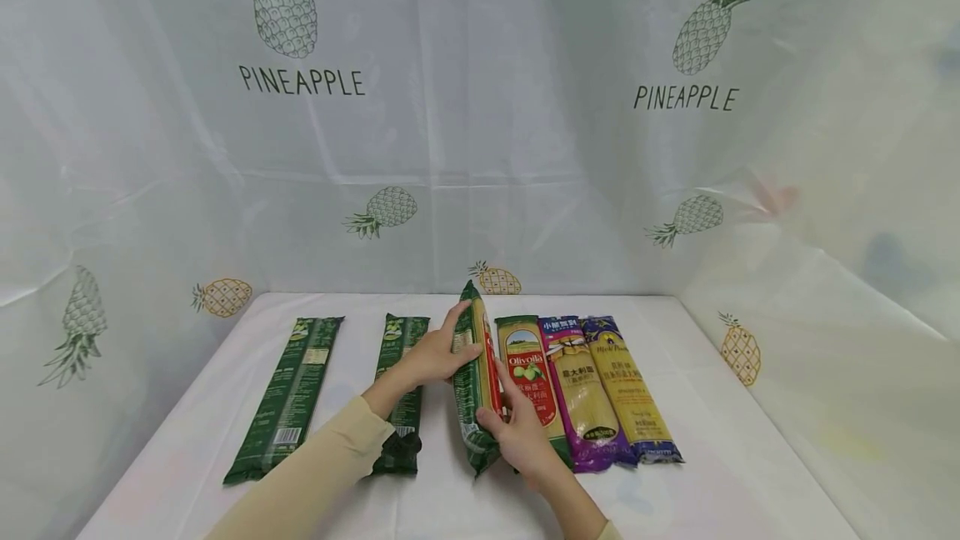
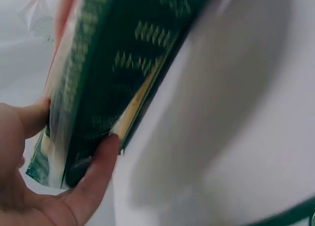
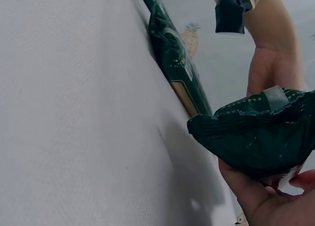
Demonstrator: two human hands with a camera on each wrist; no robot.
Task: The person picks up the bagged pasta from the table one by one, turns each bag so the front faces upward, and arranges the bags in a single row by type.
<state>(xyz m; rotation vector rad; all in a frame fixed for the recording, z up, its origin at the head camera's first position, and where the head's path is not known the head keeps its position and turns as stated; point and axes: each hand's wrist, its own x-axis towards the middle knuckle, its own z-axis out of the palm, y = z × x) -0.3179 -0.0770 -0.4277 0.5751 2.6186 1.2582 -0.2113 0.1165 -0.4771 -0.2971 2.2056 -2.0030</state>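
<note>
Both hands hold a green spaghetti packet (image 1: pixel 468 402), turned on its side so its red label faces right. My left hand (image 1: pixel 438 354) grips its far part, and my right hand (image 1: pixel 522 433) holds the near end. In the left wrist view, thumb and fingers span the packet's (image 2: pixel 106 73) green printed back, with a shadow cast on the cloth beside it. The right wrist view shows the packet's crimped end (image 3: pixel 256 137) above the fingers of the right hand (image 3: pixel 275 204). Just right of it lies an Olivoila pasta packet (image 1: pixel 528 357), label up.
Two green packets lie label down to the left, one at the far left (image 1: pixel 288 398) and one (image 1: pixel 408 419) beside my left forearm. On the right lie a purple pasta packet (image 1: pixel 585 390) and a yellow-and-blue one (image 1: pixel 633 390). A white cloth covers the table (image 1: pixel 720 440); a pineapple-print curtain (image 1: pixel 495 148) stands behind.
</note>
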